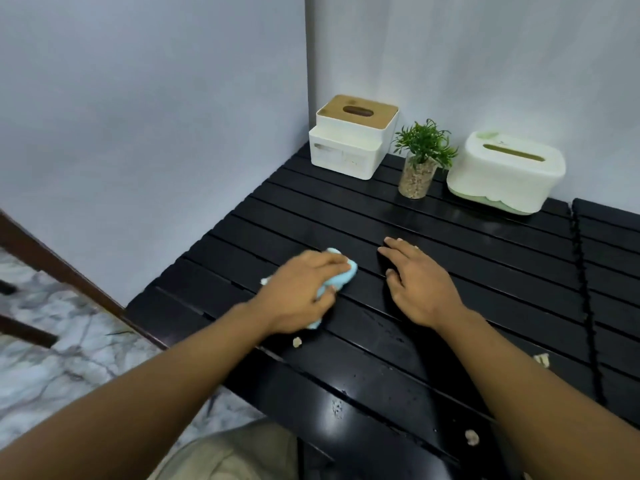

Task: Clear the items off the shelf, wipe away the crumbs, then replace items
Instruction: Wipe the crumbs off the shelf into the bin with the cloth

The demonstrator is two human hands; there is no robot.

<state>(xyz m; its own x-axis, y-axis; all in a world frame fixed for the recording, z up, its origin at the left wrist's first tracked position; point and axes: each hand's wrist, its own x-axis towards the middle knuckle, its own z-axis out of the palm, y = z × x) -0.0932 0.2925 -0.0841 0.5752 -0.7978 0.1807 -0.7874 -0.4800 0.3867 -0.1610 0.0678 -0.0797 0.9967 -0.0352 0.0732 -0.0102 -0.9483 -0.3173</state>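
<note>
My left hand (300, 292) presses a light blue cloth (100, 278) flat on the black slatted shelf (485, 271), fingers closed over it. My right hand (417, 280) rests palm down on the slats just to the right, fingers spread, holding nothing. Pale crumbs lie on the shelf: one (297, 342) below my left hand, one (542, 359) at the right, one (471, 437) near the front edge. At the back stand a white tissue box with a wooden lid (353, 136), a small potted plant (420, 161) and a white-green tissue box (505, 173).
Grey walls meet in a corner behind the shelf. A marble floor (52, 358) and a dark wooden frame (52, 268) lie to the left. A second slatted panel (613, 271) adjoins on the right. My knee (235, 452) shows at the bottom.
</note>
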